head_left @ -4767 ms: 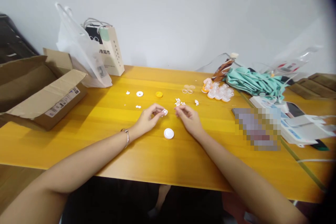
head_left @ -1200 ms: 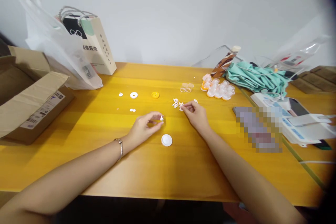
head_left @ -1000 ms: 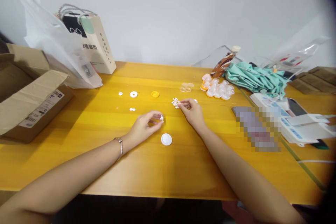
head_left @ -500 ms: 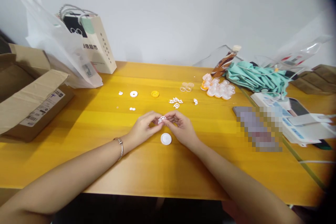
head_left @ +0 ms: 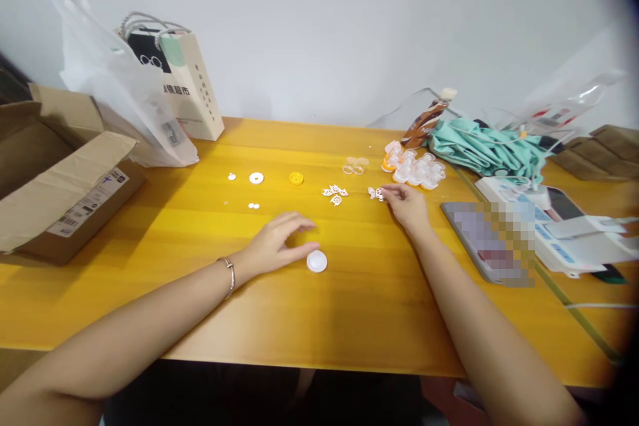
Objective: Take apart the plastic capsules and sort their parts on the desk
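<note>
Two bare hands are over the wooden table (head_left: 379,326), on which a white disc (head_left: 317,261) lies. The left hand (head_left: 276,243) is just left of this disc, with thumb and fingers apart; whether its thumb touches the disc, I cannot tell. The right hand (head_left: 410,210) is beyond the disc and to its right. Its fingertips are at a white openwork piece (head_left: 380,194); I cannot tell if they grip it or only touch it. Beyond the disc lie also a cluster of similar pieces (head_left: 336,201), slightly to the right, and a yellow round part (head_left: 296,178), slightly to the left.
</note>
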`<state>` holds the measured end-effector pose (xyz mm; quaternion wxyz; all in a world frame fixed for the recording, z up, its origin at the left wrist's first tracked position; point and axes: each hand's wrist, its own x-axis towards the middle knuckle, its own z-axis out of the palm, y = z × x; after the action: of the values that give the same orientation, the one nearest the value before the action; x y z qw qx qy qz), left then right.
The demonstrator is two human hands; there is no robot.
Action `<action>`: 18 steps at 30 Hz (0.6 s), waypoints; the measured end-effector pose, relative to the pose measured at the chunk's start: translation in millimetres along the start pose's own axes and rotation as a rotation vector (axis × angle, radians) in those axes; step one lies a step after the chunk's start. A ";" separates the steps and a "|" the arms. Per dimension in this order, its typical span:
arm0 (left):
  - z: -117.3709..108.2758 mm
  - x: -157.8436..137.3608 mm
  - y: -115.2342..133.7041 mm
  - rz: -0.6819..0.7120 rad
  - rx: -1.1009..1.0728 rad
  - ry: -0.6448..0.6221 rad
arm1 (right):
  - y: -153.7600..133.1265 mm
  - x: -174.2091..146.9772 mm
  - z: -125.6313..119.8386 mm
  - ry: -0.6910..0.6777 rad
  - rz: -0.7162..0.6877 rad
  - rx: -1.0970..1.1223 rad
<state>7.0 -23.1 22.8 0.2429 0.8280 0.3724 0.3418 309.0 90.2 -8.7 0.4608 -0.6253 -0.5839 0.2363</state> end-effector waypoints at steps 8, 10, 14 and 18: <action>2.2 -1.4 2.8 0.107 0.156 -0.254 | -7.1 -3.2 9.0 0.020 -0.211 -0.263; 3.8 -1.3 1.8 0.100 0.184 -0.266 | -8.4 -4.8 11.9 -0.028 -0.285 -0.316; 4.2 -0.3 0.8 0.067 0.170 -0.239 | -9.3 -7.3 14.7 -0.089 -0.293 -0.356; 3.8 0.4 1.0 0.007 0.143 -0.190 | -21.9 -14.9 12.5 0.009 -0.288 -0.308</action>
<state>10.5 -24.0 21.1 0.2162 0.8732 0.3683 0.2349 284.2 77.5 0.5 0.3913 -0.5995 -0.6943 0.0732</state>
